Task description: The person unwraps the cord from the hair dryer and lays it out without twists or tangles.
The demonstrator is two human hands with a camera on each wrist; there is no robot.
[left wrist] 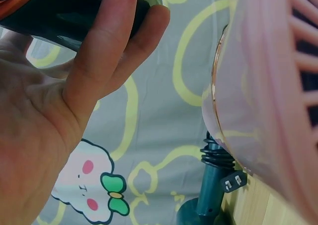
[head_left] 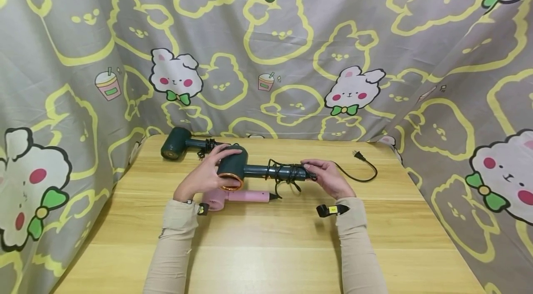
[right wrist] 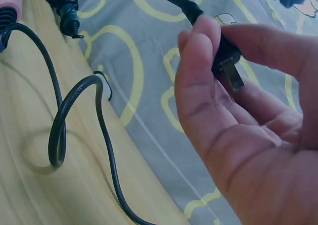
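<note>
My left hand point(head_left: 200, 178) grips the round head of a dark green hair dryer point(head_left: 233, 163) with a copper-coloured rim, lifted above the table. Its handle points right, with a black cord point(head_left: 287, 172) wound around it. At the handle's end is my right hand point(head_left: 329, 180). In the right wrist view, its thumb and fingers pinch a black plug point(right wrist: 226, 56) with flat metal prongs. Below the held dryer a pink hair dryer point(head_left: 250, 196) lies on the table, partly hidden by it. The left wrist view shows the pink dryer's vented end point(left wrist: 268, 86) close up.
A second dark green hair dryer point(head_left: 176, 144) lies at the back left, its cord wrapped around the handle. On the right, a black cord with a plug point(head_left: 356, 154) curves over the wooden table point(head_left: 266, 247). Patterned grey curtains point(head_left: 283, 53) enclose the table's back and sides.
</note>
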